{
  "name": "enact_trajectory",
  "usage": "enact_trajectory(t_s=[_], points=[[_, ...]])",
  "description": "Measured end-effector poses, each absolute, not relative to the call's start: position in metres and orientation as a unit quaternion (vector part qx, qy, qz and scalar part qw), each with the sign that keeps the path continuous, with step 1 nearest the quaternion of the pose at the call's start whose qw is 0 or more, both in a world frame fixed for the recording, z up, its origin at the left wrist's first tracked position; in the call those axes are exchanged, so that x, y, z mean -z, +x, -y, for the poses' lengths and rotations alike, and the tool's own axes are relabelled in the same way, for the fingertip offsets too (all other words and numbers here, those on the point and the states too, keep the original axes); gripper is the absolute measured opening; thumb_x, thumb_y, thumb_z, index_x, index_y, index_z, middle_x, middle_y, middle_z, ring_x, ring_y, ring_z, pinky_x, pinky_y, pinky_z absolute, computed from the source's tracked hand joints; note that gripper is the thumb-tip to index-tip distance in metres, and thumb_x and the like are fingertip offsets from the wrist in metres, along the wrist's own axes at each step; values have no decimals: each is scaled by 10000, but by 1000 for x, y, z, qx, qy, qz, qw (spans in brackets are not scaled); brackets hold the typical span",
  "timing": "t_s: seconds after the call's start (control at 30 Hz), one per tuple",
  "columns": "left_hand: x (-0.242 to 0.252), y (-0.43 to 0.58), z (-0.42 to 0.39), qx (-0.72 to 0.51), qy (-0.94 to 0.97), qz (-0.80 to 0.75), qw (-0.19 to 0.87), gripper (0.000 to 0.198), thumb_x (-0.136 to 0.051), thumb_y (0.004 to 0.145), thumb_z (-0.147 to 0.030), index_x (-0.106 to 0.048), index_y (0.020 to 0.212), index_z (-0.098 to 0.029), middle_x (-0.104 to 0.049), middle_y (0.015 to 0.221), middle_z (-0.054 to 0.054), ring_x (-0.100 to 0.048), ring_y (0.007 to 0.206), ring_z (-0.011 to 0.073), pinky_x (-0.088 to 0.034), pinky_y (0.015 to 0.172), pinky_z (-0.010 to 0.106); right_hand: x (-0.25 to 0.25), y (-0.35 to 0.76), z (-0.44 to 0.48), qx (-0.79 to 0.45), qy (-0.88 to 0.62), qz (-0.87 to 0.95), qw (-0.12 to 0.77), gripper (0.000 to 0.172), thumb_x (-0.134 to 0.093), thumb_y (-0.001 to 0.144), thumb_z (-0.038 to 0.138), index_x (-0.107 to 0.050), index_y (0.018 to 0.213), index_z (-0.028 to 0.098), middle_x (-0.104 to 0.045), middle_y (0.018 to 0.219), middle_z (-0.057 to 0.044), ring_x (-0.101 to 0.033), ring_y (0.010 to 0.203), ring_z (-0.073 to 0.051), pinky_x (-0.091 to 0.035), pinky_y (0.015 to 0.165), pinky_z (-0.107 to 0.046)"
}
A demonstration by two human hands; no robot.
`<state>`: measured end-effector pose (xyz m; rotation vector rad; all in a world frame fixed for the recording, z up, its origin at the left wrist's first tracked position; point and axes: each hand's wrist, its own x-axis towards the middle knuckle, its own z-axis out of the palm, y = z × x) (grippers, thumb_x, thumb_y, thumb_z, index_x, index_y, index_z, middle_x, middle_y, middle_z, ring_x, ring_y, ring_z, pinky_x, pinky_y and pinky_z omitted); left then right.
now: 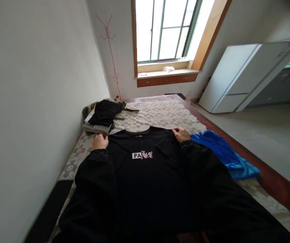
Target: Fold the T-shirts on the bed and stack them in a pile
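Observation:
A black T-shirt (147, 182) with a white and pink chest print is spread in front of me, collar at the far side. At its left shoulder edge, my left hand (100, 141) has its fingers closed on the cloth. My right hand (181, 134) pinches the opposite shoulder edge. Both sleeves lie over the shirt's front. The lower part of the shirt fades into shadow between my black sleeves, so its hem is hard to make out.
Folded clothes (101, 116) are stacked against the wall on the left. Blue folded fabric (218, 148) lies on the right of the patterned bed cover (155, 113). Beyond are a pink coat stand (110, 50), a window (167, 30) and a white refrigerator (236, 74).

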<state>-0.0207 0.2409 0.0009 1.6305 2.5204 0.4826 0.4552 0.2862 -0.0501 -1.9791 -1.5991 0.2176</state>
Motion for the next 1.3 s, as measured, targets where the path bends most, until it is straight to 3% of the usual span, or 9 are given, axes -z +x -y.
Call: enact_trajectory(t_s=[0.17, 0.43, 0.73, 0.93, 1.13, 1.3], points=[[9, -23, -251, -177, 534, -825, 54, 268, -536, 925, -420, -686, 1021, -220, -724, 1093, 133, -658, 1071, 318, -500, 848, 378, 53, 457, -289, -70, -745, 596, 292, 217, -586, 907, 376, -726, 986, 232, -751, 935, -49, -676, 886, -217, -473, 771, -293], [19, -23, -253, -205, 507, -837, 30, 287, -479, 952, -349, -639, 1100, -161, -697, 1103, 211, -621, 1120, 367, -472, 879, 431, 55, 462, -287, -27, -780, 563, 272, 233, -548, 910, 369, -712, 938, 205, -733, 932, -111, -668, 899, -270, -466, 790, -360], [21, -25, -255, -259, 537, -801, 56, 189, -594, 901, -348, -609, 1016, -198, -730, 1041, 86, -658, 999, 270, -464, 815, 336, 51, 456, -289, -28, -737, 631, 243, 286, -539, 907, 342, -672, 1134, 230, -696, 1116, -83, -607, 1099, -253, -444, 941, -365], [27, -26, -258, -291, 547, -782, 63, 159, -632, 870, -308, -597, 1001, -226, -738, 1021, 68, -679, 982, 248, -471, 799, 307, 25, 448, -300, -44, -693, 697, 178, 241, -613, 820, 248, -720, 1035, 228, -669, 1118, -119, -587, 1116, -314, -428, 974, -457], [29, -27, -259, -301, 553, -774, 64, 61, -614, 866, -279, -634, 915, -248, -750, 979, 53, -689, 962, 236, -475, 784, 289, 3, 360, -325, -71, -573, 797, 176, 314, -560, 929, 290, -659, 1225, 254, -633, 1275, -63, -569, 1181, -228, -407, 1020, -328], [31, -28, -261, -297, 564, -768, 68, 72, -584, 880, -261, -655, 884, -250, -755, 942, 34, -696, 910, 208, -468, 718, 258, 11, 254, -336, -97, -497, 847, 161, 337, -578, 953, 425, -659, 1239, 266, -659, 1228, -45, -582, 1158, -211, -414, 990, -293]])
